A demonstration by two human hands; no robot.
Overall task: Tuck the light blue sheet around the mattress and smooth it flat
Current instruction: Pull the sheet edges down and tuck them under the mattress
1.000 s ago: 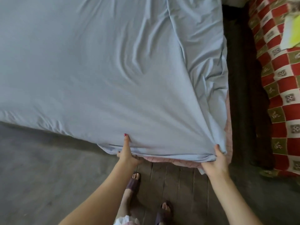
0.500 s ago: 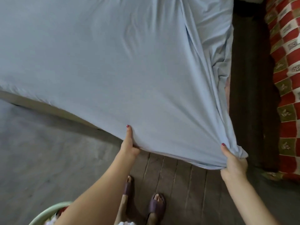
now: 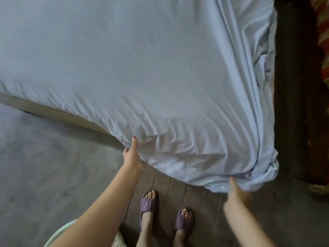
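Note:
The light blue sheet point(image 3: 142, 68) covers the mattress and hangs over its near corner, with creases fanning toward the near edge. My left hand point(image 3: 131, 154) grips the sheet's hem at the near edge, thumb on top. My right hand point(image 3: 236, 191) holds the bunched corner of the sheet low at the right, fingers hidden under the cloth. A knot-like wad of sheet point(image 3: 268, 168) sits at the corner. The mattress itself is hidden, except a pinkish strip point(image 3: 272, 82) at the right side.
A beige bed base point(image 3: 53, 113) shows under the sheet at left. Grey floor point(image 3: 44, 166) lies left, wooden boards point(image 3: 178, 193) under my feet in purple slippers point(image 3: 148, 205). A dark gap point(image 3: 293, 86) runs right of the bed. A green basin rim point(image 3: 58, 234) is at bottom left.
The sheet corner, pulled out and up half a second ago, has come down over the mattress corner. My right hand moved lower and left under the bunched corner; my left hand stayed on the hem.

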